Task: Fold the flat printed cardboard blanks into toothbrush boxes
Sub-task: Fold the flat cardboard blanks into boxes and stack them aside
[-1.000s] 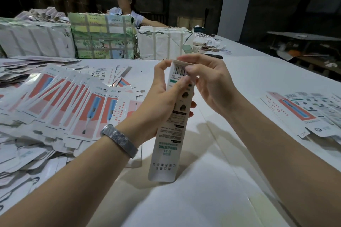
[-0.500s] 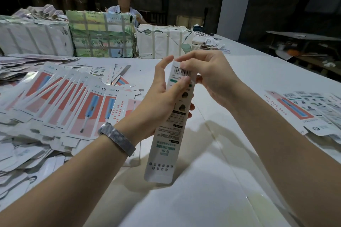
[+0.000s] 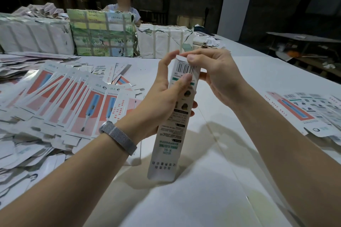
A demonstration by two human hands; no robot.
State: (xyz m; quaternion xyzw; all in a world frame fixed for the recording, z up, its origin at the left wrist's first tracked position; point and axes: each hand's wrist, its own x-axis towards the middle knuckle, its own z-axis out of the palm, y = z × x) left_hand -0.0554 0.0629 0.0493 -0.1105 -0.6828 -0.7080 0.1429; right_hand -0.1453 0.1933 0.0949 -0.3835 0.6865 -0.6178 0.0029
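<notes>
So the box (image 3: 175, 116) is already squared up into a long tube and held nearly upright over the table (image 3: 212, 199), bottom end just above the surface or maybe touching it, hard to say. The left hand (image 3: 162, 101) wraps around the middle, thumb lying across the printed face under the barcode. The right hand (image 3: 215, 75) has its fingers curled over the top end, pinching the little white flap (image 3: 181, 58) there.

My take on doing this bit well: keep the left grip firm but not crushing so the tube stays square, crease the flap right on its score line, then tuck it straight in instead of at an angle, or the tab will probably buckle.

The table is big and white. Fanned-out flat blanks (image 3: 73, 101) sit to the left, a smaller bunch (image 3: 304, 110) off to the right. Taped bundles (image 3: 103, 35) line the far edge, another person (image 3: 122, 3) sits behind them, and the room is dark.
</notes>
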